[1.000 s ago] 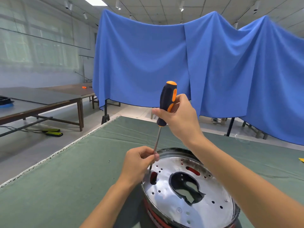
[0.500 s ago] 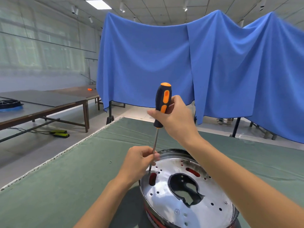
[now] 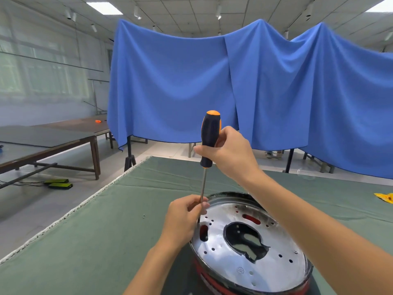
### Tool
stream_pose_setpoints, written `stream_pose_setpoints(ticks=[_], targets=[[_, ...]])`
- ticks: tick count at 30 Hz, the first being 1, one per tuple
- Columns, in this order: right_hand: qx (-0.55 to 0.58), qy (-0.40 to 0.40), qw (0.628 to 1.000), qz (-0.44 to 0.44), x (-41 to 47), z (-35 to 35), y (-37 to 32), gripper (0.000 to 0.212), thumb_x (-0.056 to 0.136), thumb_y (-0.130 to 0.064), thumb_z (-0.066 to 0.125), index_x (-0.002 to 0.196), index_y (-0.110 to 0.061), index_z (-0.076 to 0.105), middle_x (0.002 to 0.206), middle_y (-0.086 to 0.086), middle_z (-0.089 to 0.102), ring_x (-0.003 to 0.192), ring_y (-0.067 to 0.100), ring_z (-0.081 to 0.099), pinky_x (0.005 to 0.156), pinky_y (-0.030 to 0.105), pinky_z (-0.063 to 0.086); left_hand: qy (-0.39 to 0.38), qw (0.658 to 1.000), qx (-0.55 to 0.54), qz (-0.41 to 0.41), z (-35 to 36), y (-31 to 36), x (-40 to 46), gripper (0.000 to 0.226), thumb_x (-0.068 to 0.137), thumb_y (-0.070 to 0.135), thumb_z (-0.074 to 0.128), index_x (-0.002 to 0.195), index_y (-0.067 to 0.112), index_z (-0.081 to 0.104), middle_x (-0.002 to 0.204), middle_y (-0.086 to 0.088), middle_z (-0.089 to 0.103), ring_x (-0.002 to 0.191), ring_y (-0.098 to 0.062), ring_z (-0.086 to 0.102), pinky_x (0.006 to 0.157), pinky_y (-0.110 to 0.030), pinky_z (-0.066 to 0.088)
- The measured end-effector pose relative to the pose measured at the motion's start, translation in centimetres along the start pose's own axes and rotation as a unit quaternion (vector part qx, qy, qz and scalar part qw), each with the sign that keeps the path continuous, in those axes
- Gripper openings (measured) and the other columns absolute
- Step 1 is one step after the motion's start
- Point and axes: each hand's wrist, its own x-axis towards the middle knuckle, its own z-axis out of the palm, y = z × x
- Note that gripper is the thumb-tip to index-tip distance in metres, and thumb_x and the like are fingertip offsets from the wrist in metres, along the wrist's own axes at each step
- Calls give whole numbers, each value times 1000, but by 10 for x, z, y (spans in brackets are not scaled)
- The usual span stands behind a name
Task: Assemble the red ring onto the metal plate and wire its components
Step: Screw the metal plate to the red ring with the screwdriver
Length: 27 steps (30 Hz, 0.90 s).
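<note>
- Two hands work one screwdriver point(image 3: 209, 141), and the grips match those of a second ago: no re-gripping, which I judge to mean a screw is mid-drive at the left rim of the metal plate point(image 3: 251, 248).
- Nearest, under both forearms, the plate lies face up on the green cloth point(image 3: 95, 241), with the red ring point(image 3: 214, 283) showing only as a band beneath its near edge; it has not shifted on the cloth.
- Just left of the plate's rim, the left hand point(image 3: 182, 216) curls its fingertips round the thin shaft low down, steadying it; the tip is hidden behind those fingers, so whether it sits in a screw head cannot be told.
- Above and slightly beyond, the right hand point(image 3: 229, 154) wraps the black and orange handle, thumb side toward the viewer; the handle now stands nearer upright than a second ago.
- No wiring shows yet, so that part looks undone.
- Farther right of the right arm, a yellow scrap point(image 3: 385, 198) lies on the cloth.
- Farthest, beyond both hands, hangs a blue drape point(image 3: 212, 81).
</note>
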Motion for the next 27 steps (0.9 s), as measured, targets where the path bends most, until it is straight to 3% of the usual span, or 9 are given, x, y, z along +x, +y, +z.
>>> stream_pose_setpoints(ticks=[3, 5, 8, 11, 13, 16, 18, 24, 27], targets=[[59, -57, 997, 7, 2, 0, -8, 29, 79, -31, 74, 97, -15, 57, 92, -3, 62, 92, 19, 63, 81, 38, 53, 1, 1000, -28, -3, -2, -2, -1, 22, 86, 10, 66, 75, 28, 72, 75, -4, 74, 77, -20, 71, 67, -30, 59], [89, -93, 992, -2, 3, -5, -12, 21, 83, -16, 70, 98, -6, 60, 98, 14, 66, 99, 32, 64, 90, 50, 52, -3, 1000, -30, -2, -2, -3, -1, 23, 87, 9, 65, 76, 28, 71, 78, -6, 74, 78, -19, 71, 72, -33, 59], [31, -42, 998, -21, 4, -6, -10, 27, 76, -26, 79, 84, -13, 56, 77, 6, 64, 85, 29, 65, 81, 49, 55, -7, 1000, -27, 4, 0, -2, -1, 21, 88, 8, 65, 82, 27, 70, 81, -2, 74, 79, -16, 70, 78, -33, 57], [-76, 55, 995, -26, 1, 2, -9, 47, 68, -49, 80, 79, -22, 43, 71, -10, 57, 73, 15, 59, 64, 35, 50, 8, 999, -53, 10, -1, -1, -3, 28, 86, 3, 65, 85, 30, 69, 81, 1, 73, 82, -19, 70, 80, -31, 56], [-100, 56, 993, -41, 0, 5, -11, 46, 71, -53, 76, 80, -24, 41, 71, -12, 55, 68, 8, 55, 58, 26, 41, 14, 998, -60, 8, -2, 0, -5, 30, 86, 2, 66, 84, 32, 69, 81, -1, 74, 82, -21, 70, 80, -32, 57], [20, -53, 998, -16, 6, 0, -16, 28, 80, -32, 72, 92, -19, 50, 88, -1, 62, 88, 19, 64, 79, 41, 53, 15, 998, -54, 6, -3, 1, -5, 33, 86, 5, 66, 81, 37, 68, 79, 1, 74, 80, -18, 70, 79, -32, 56], [49, -99, 994, -21, 8, -4, -17, 21, 83, -17, 70, 97, -12, 55, 99, 9, 65, 99, 29, 64, 88, 50, 52, 13, 999, -47, 7, -4, 2, -6, 33, 87, 7, 65, 81, 39, 68, 77, 6, 74, 78, -13, 70, 79, -31, 57], [-115, 69, 991, -29, 2, -2, -13, 50, 73, -43, 78, 98, -13, 46, 83, -4, 61, 80, 23, 61, 68, 35, 46, 7, 999, -38, 7, -3, 2, -6, 35, 85, 6, 67, 78, 40, 70, 77, 10, 74, 78, -10, 69, 80, -30, 56], [-127, 46, 990, -51, 0, 0, -15, 50, 79, -46, 71, 104, -15, 42, 83, -6, 59, 76, 20, 57, 66, 33, 40, 9, 999, -44, 0, -4, 2, -7, 39, 84, 4, 67, 75, 42, 69, 76, 11, 74, 78, -10, 70, 80, -30, 56]])
